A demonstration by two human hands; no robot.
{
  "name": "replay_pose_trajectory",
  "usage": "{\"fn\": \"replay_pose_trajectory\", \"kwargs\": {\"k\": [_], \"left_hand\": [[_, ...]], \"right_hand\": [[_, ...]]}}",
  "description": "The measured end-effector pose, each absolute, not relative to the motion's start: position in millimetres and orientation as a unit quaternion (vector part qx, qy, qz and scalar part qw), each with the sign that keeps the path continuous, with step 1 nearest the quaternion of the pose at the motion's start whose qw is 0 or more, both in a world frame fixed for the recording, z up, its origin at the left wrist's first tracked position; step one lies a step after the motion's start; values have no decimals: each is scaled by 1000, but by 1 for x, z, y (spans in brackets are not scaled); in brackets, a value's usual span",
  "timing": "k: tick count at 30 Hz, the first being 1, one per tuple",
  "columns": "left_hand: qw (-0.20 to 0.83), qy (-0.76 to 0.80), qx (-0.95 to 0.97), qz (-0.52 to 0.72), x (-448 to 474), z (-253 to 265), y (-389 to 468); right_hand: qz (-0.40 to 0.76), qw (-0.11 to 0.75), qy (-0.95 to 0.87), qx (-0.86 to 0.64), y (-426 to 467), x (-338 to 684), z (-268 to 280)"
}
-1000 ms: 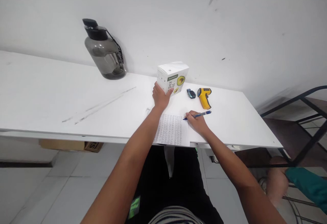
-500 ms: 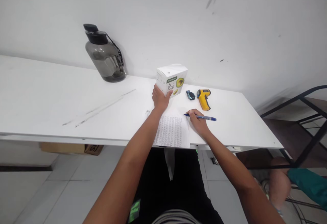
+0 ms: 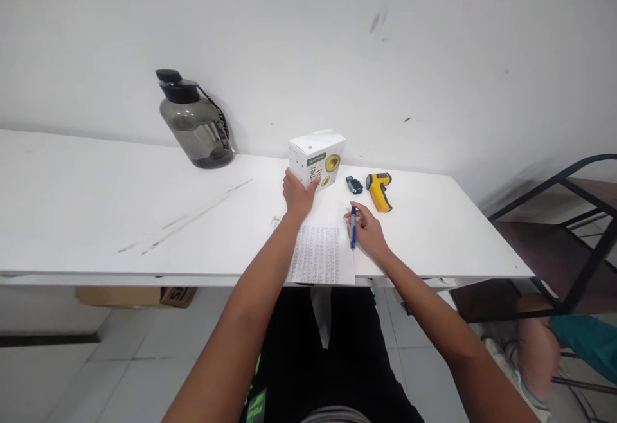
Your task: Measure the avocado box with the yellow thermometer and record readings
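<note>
- Head view: two bare hands are working over one smooth white counter [image 3: 72, 204].
- The left hand [image 3: 299, 197] is gripping one box [image 3: 315, 153] by its lower part, fingers and thumb spreading around it; the box, white, flat-sided card with two avocado pictures showing, is standing behind the paper, near the wall [image 3: 289, 37].
- The right hand [image 3: 369, 230] is holding one slim blue pen [image 3: 353, 229] in its fingers, over the paper's right edge.
- One thin sheet of paper [image 3: 318, 256] is lying flat, carrying columns of small looping marks; the left forearm is covering part of it.
- One yellow pistol-shaped device [image 3: 380, 191] and one small dark gadget [image 3: 354, 185] are lying side by side, right of the box.
- One bulky, see-through grey bottle [image 3: 195, 130] with a black cap is standing well left, holding liquid.
</note>
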State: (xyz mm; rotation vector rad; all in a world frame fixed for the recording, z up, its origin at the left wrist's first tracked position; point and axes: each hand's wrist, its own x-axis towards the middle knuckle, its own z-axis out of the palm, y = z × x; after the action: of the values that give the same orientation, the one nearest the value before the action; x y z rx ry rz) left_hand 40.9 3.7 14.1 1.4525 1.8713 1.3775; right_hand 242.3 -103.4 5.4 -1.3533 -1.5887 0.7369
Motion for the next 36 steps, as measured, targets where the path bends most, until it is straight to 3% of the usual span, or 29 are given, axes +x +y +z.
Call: {"fn": "replay_pose_trajectory", "kwargs": {"k": [12, 16, 19, 22, 31, 34, 36], "left_hand": [[199, 681, 524, 471, 39, 21, 0], [199, 671, 523, 486, 38, 16, 3], [199, 655, 522, 509, 35, 13, 6], [210, 642, 513, 529, 31, 10, 8], [302, 554, 445, 635, 25, 7, 9], [343, 524, 409, 664, 24, 7, 8], [350, 508, 401, 677, 23, 7, 8]], "right_hand": [[304, 380, -678, -551, -96, 241, 3], [112, 372, -664, -639, -67, 251, 20], [-8, 275, -632, -724, -36, 262, 39], [29, 210, -562, -799, -15, 272, 50], [111, 182, -507, -835, -9, 287, 35], [151, 205, -499, -828, -8, 295, 34], [167, 265, -486, -816, -8, 301, 33]]}}
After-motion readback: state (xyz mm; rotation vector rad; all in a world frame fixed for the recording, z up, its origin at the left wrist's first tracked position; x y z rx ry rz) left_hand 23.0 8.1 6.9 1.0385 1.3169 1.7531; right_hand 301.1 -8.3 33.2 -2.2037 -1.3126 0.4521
